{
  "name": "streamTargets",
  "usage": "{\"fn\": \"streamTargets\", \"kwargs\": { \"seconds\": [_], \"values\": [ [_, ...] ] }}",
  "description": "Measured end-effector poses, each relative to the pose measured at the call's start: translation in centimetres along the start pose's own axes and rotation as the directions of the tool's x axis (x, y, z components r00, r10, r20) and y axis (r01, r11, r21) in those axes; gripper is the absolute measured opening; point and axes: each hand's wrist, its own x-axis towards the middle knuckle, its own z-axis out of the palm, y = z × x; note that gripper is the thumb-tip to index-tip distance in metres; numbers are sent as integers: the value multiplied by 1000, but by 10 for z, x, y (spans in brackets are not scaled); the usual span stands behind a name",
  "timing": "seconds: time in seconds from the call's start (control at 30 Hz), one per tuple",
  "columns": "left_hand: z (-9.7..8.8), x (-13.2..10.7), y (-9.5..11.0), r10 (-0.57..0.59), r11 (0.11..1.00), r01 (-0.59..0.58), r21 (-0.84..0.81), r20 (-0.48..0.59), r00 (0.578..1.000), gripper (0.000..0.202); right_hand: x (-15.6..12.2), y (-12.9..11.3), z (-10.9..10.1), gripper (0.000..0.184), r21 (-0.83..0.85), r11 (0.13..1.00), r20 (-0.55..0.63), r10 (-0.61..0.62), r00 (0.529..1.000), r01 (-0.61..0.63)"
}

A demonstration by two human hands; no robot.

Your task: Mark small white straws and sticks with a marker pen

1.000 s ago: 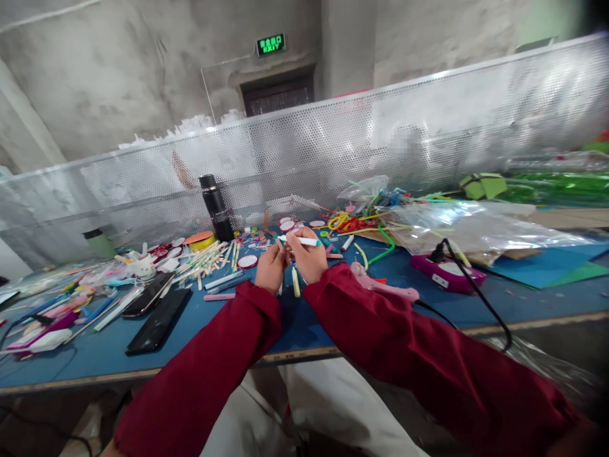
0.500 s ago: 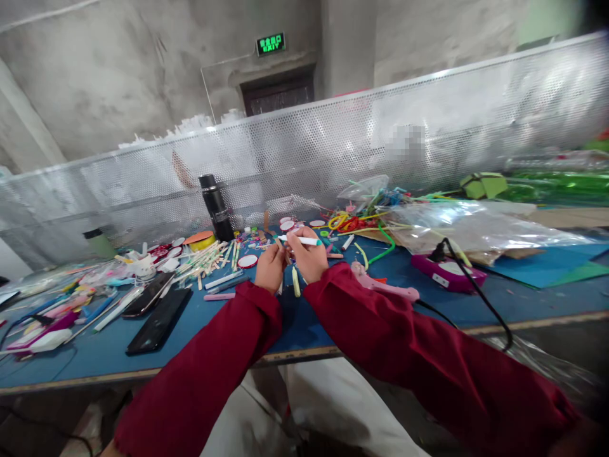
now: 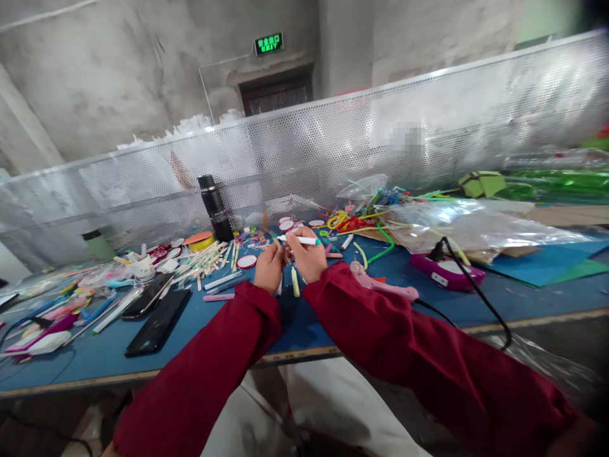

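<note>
My right hand (image 3: 311,260) is closed around a white marker pen (image 3: 307,240) with a teal end, held nearly level with its tip towards the left. Close beside it, my left hand (image 3: 268,270) pinches a thin brown wooden craft stick (image 3: 278,244), mostly covered by the fingers. The pen's tip is near the upper end of the stick; whether they touch I cannot tell. On the blue table below the hands lies a pale yellow stick-like piece (image 3: 295,282). A pink glue gun (image 3: 380,283) rests to the right of my right hand.
Two dark phones (image 3: 158,322) lie at left, near a pile of craft sticks (image 3: 209,257). A black flask (image 3: 215,208) stands by the perforated metal screen (image 3: 304,146). At right are a purple power strip (image 3: 446,271) with a black cable and clear plastic bags (image 3: 480,225).
The hands, pen and stick keep almost the same positions. The whole view has shifted very slightly.
</note>
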Motion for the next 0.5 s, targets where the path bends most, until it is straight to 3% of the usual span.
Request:
{"fn": "streamTargets", "kwargs": {
  "seconds": [0.5],
  "values": [
    [1, 1, 1, -21, 1000, 21, -20, -11, 1000, 24, -1, -4, 0, 28, -4, 1000, -1, -11, 1000, 11]
  ]
}}
